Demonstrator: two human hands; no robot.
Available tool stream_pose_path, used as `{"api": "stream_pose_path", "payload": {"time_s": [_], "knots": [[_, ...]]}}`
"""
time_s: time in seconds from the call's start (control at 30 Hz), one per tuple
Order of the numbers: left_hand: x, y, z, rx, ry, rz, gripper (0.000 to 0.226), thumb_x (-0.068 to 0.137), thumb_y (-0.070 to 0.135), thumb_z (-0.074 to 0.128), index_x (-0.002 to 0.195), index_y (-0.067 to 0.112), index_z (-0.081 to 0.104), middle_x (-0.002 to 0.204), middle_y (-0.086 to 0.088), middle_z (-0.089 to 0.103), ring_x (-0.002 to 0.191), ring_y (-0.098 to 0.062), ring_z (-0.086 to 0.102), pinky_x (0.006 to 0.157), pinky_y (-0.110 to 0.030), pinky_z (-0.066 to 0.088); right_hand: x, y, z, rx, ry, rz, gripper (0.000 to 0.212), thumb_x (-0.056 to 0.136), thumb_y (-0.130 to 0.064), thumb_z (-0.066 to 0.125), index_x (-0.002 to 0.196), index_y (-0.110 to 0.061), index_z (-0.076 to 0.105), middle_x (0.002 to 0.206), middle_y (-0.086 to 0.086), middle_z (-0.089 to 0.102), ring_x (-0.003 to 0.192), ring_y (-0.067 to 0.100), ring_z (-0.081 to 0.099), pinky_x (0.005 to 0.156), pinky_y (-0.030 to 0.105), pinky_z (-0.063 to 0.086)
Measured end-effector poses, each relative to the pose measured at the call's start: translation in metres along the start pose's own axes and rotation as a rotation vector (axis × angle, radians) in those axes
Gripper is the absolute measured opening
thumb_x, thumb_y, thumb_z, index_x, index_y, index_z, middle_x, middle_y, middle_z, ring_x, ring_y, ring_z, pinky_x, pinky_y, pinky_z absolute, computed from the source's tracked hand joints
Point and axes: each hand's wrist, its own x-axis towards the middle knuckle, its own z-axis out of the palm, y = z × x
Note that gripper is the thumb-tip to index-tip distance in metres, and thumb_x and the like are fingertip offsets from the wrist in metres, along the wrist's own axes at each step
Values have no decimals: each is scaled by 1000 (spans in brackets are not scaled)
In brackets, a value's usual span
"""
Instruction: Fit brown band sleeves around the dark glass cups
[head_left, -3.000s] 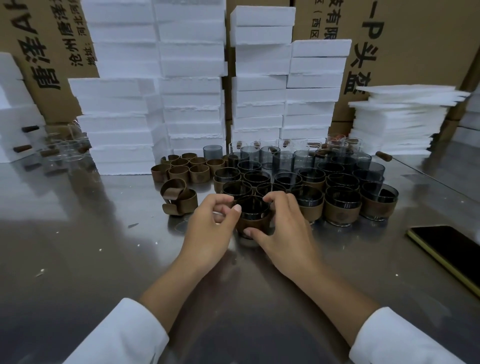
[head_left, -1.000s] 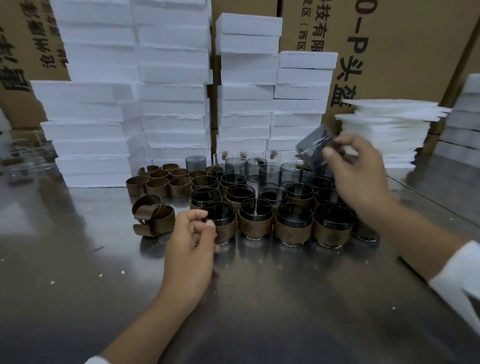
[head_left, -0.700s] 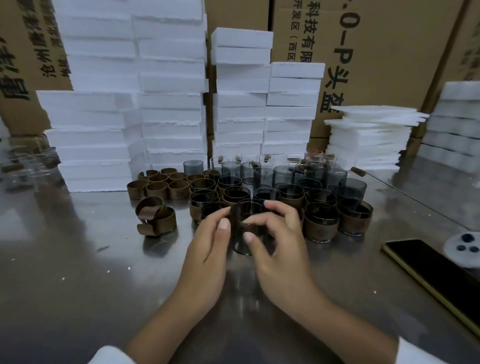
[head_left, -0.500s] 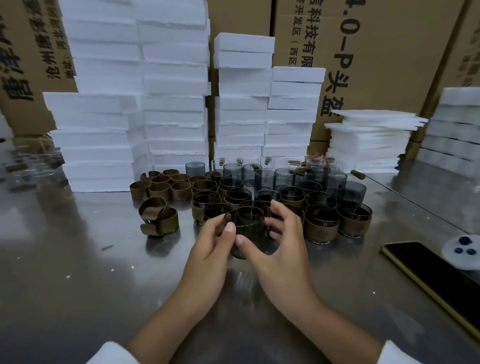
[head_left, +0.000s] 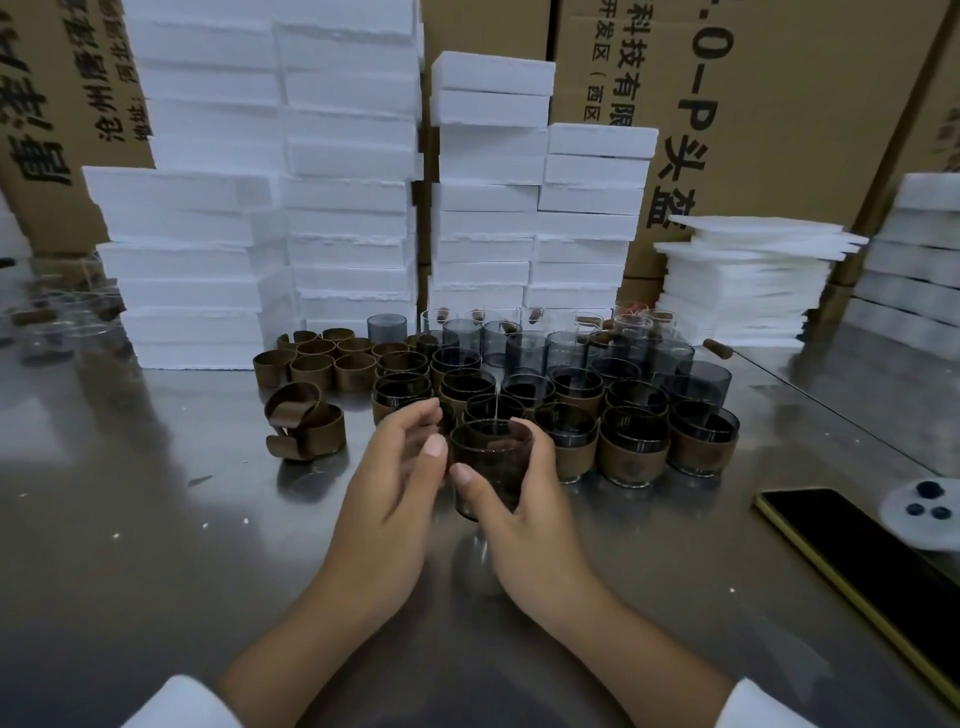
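My right hand (head_left: 519, 499) grips a dark glass cup (head_left: 480, 486) just above the steel table, thumb in front and fingers behind. A brown band sleeve (head_left: 517, 435) shows around the cup's upper part. My left hand (head_left: 395, 478) curls against the cup's left side, thumb tip on the band. Behind stand several cups wearing sleeves (head_left: 631, 457), and farther back several bare dark cups (head_left: 524, 353). Empty upright sleeves (head_left: 311, 371) stand at the left of the group, with loose unrolled bands (head_left: 306, 428) in front of them.
Tall stacks of white foam blocks (head_left: 353, 208) and cardboard cartons wall off the back. Thin foam sheets (head_left: 748, 280) are piled at the right. A black phone (head_left: 852, 551) and a white disc (head_left: 930, 509) lie at the right. Clear glassware (head_left: 67, 317) sits far left.
My right hand fetched a bare dark cup from the back and brought it to the front. Both hands closed round it, and the brown band now sits on the cup.
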Motion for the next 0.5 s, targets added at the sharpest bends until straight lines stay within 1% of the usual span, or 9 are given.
{"api": "stream_pose_path", "payload": {"time_s": [0.03, 0.07, 0.13, 0.23, 0.3, 0.4, 0.43, 0.5], "knots": [[-1, 1, -1, 15, -28, 39, 39, 94, 49, 47, 127, 28, 51, 123, 20, 56, 110, 15, 51, 82, -1, 38, 1, 1, 0, 3, 9, 2, 46, 88, -33, 66, 126, -32, 41, 119, -4, 59, 110, 10, 58, 97, 38, 49], [-2, 2, -2, 41, -66, 75, 43, 90, 50, 47, 127, 29, 51, 126, 20, 55, 114, 11, 51, 87, -5, 39, 1, 1, 0, 7, 16, 4, 42, 88, -33, 66, 122, -33, 42, 117, -4, 60, 107, 11, 59, 95, 39, 50], [-4, 3, -2, 89, -145, 114, 49, 84, 51, 44, 129, 31, 50, 129, 21, 54, 122, 5, 48, 96, -11, 38, 2, 3, -1, 7, 33, 4, 40, 89, -31, 65, 120, -33, 42, 117, -4, 59, 107, 9, 59, 95, 37, 50], [-6, 1, -2, 132, -207, 118, 50, 83, 52, 45, 130, 32, 50, 129, 21, 53, 125, 6, 43, 97, -6, 33, 2, 3, 0, -17, 56, -3, 45, 90, -30, 65, 126, -30, 38, 121, -3, 55, 109, 7, 57, 95, 30, 49], [-7, 0, -2, 168, -234, 110, 50, 84, 53, 45, 130, 34, 49, 130, 20, 51, 126, 8, 41, 96, -3, 29, 2, 4, 0, -32, 81, -2, 45, 90, -28, 65, 126, -30, 39, 122, -2, 55, 110, 6, 56, 94, 27, 48], [-6, -3, -2, 195, -230, 95, 44, 88, 47, 48, 131, 36, 47, 130, 27, 48, 128, 11, 37, 95, 0, 26, 2, 4, 0, -51, 104, -2, 41, 89, -29, 66, 118, -42, 39, 123, -4, 55, 113, 6, 54, 97, 28, 46], [-5, -4, -2, 193, -228, 86, 44, 89, 45, 47, 132, 38, 46, 131, 30, 47, 129, 12, 35, 96, 0, 26, 2, 4, -1, -56, 98, -3, 44, 89, -30, 65, 122, -41, 38, 126, -4, 54, 116, 6, 53, 98, 29, 46], [-4, -6, -2, 165, -238, 57, 46, 88, 45, 44, 134, 41, 43, 135, 31, 45, 131, 12, 33, 99, -2, 27, 0, 3, 0, -78, 71, -7, 60, 89, -34, 64, 140, -27, 33, 136, -3, 49, 125, 9, 48, 104, 34, 43]]}}
